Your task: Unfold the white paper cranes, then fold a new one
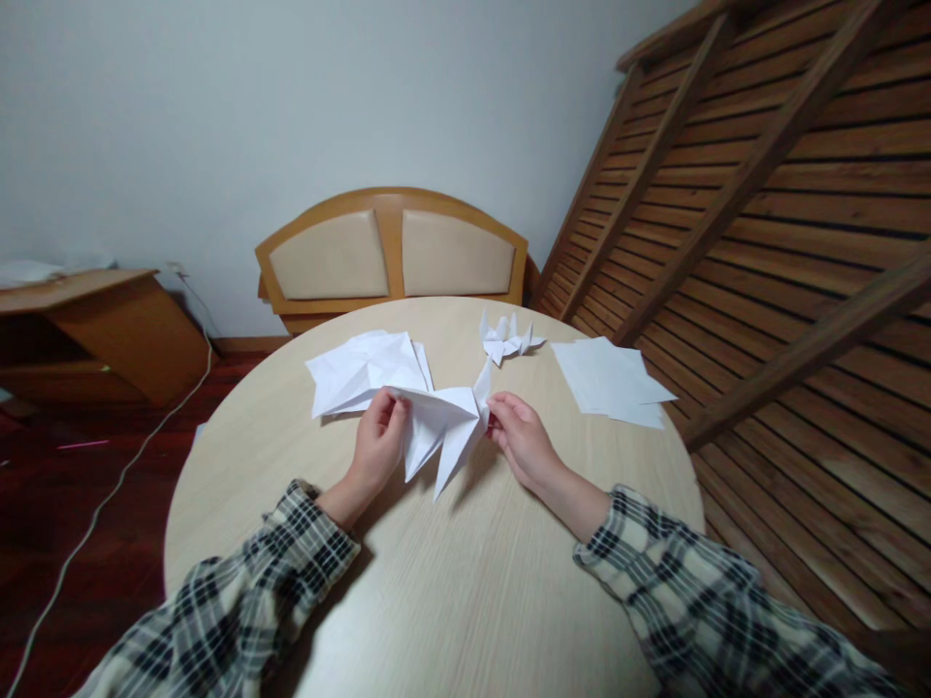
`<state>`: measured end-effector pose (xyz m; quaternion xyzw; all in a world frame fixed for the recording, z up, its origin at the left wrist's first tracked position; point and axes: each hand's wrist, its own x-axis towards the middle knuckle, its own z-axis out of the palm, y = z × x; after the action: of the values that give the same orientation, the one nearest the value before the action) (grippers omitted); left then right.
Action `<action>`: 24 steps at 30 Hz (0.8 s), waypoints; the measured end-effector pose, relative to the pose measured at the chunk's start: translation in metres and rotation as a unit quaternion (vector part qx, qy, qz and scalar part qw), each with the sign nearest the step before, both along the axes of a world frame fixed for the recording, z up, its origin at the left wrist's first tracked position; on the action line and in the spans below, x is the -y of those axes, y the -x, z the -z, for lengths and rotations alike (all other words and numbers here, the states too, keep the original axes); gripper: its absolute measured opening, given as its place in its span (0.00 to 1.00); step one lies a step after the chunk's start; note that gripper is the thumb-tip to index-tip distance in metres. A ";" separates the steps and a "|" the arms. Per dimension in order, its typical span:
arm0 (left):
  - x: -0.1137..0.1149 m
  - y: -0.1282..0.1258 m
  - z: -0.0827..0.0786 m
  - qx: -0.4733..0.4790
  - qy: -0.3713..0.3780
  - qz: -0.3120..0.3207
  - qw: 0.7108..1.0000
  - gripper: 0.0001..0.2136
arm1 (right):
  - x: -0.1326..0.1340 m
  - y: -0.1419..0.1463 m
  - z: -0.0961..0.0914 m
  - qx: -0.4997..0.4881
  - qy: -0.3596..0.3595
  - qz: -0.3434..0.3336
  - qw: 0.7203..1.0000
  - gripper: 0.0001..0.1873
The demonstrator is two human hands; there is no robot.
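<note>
Your left hand [376,441] and right hand [522,441] pinch the folded paper [443,427] at nine and three o'clock, fingers clenched on opposite tips, keeping it stretched above the counter [465,582].

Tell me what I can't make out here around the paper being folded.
All in the head view:
1. Folded paper: both ends are covered by the left hand and right hand pinching it.
2. Small folded pieces: too small to count or to tell their shape.
3. Creased sheets: overlapping and partly behind the folded paper, so their number is unclear.
4. Table: near edge cut off by the frame's bottom.
</note>
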<state>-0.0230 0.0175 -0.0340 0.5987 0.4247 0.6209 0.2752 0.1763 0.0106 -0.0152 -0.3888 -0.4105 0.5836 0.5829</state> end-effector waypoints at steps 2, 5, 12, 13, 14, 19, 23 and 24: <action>0.002 0.001 -0.002 -0.040 -0.022 0.000 0.999 0.08 | 0.001 0.000 -0.002 -0.016 0.012 -0.020 1.000 0.16; 0.005 0.002 -0.005 -0.106 -0.036 0.005 0.994 0.09 | 0.002 -0.001 -0.002 -0.015 0.009 -0.033 0.999 0.16; 0.011 0.000 -0.015 -0.192 -0.070 0.037 0.978 0.07 | 0.000 -0.001 0.003 0.052 -0.016 0.025 0.998 0.23; 0.012 0.001 -0.016 -0.188 -0.074 0.034 0.979 0.07 | -0.001 -0.001 0.003 0.054 -0.019 0.032 0.998 0.23; 0.012 0.001 -0.016 -0.180 -0.077 0.028 0.980 0.06 | -0.001 -0.001 0.003 0.052 -0.017 0.038 0.998 0.23; 0.010 0.005 -0.015 -0.107 -0.097 -0.036 0.989 0.05 | -0.006 -0.005 0.003 0.007 0.033 0.058 0.998 0.21; 0.008 0.004 -0.017 -0.052 -0.099 -0.068 0.991 0.08 | -0.009 -0.008 0.007 0.007 0.080 0.039 0.996 0.18; 0.007 0.004 -0.017 -0.037 -0.092 -0.077 0.992 0.07 | -0.010 -0.008 0.008 0.017 0.088 0.030 0.996 0.16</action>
<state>-0.0266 0.0110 -0.0170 0.6097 0.4202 0.6540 0.1545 0.1845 0.0203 -0.0230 -0.4609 -0.3557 0.5927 0.5565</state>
